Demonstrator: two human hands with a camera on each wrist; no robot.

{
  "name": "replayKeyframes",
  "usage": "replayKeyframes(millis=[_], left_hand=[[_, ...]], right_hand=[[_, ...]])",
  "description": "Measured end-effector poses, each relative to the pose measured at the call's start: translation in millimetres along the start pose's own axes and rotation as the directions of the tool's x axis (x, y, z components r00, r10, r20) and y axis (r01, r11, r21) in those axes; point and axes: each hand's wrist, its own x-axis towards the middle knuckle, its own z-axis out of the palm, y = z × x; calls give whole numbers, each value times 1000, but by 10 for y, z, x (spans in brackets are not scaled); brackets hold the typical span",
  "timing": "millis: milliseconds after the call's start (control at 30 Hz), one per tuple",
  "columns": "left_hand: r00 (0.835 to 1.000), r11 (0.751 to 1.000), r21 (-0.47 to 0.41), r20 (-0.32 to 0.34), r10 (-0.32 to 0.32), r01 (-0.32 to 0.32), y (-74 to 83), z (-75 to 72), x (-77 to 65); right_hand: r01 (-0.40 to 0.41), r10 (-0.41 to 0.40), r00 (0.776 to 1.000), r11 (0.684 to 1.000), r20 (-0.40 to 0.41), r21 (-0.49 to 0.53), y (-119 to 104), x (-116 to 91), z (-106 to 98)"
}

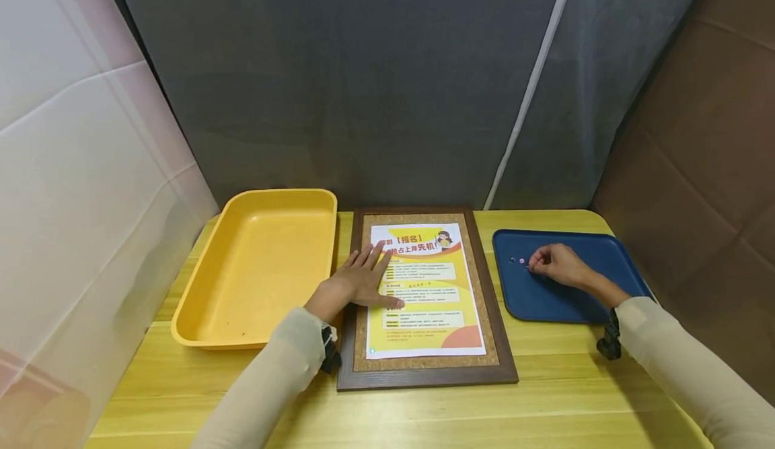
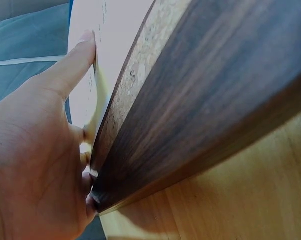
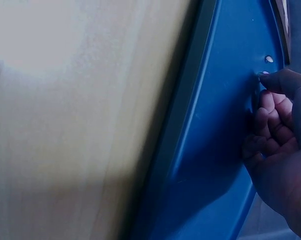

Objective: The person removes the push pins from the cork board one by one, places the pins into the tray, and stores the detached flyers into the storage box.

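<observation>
My left hand (image 1: 357,282) lies spread over the left side of a yellow and white printed sheet (image 1: 424,324), fingers straight. That sheet lies on a cork board (image 1: 360,348) with a dark brown frame (image 1: 426,379). In the left wrist view the thumb (image 2: 73,67) reaches over the paper. At the right, my right hand (image 1: 560,265) is low over a blue tray (image 1: 545,307), thumb and fingertips pinching a tiny thumbtack (image 1: 529,269), mostly hidden. Beside the fingertips, a pink thumbtack (image 1: 522,260) and a small pale one (image 1: 512,260) lie on the tray.
A large yellow tray (image 1: 284,267) stands left of the board. All of this is on a light wooden table (image 1: 545,382). A dark grey partition (image 1: 363,85) rises behind, with a white panel (image 1: 91,132) at the left and a brown one (image 1: 702,146) at the right.
</observation>
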Motion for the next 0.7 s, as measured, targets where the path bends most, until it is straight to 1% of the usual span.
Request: replayKeyframes(millis=[200, 400, 533, 567, 633, 700], left_hand=[[1000, 1000, 8, -9, -3, 4, 6, 5, -7], [1000, 1000, -15, -2, -1, 1, -7, 15, 18], [1000, 999, -34, -3, 1, -1, -29, 22, 25], [1000, 999, -33, -7, 5, -5, -46, 44, 51], [1000, 999, -40, -6, 3, -3, -37, 30, 40], [1000, 1000, -27, -1, -4, 4, -27, 26, 37]], right_hand=[[0, 0, 999, 1000, -48, 3, 12, -28, -7], [-2, 2, 995, 1000, -95, -2, -26, -53, -14], [28, -28, 992, 1000, -121, 0, -111, -73, 10], [37, -37, 991, 999, -126, -3, -134, -80, 22], [57, -58, 989, 998, -134, -7, -184, -98, 52], [79, -79, 988, 997, -133, -6, -251, -112, 83]])
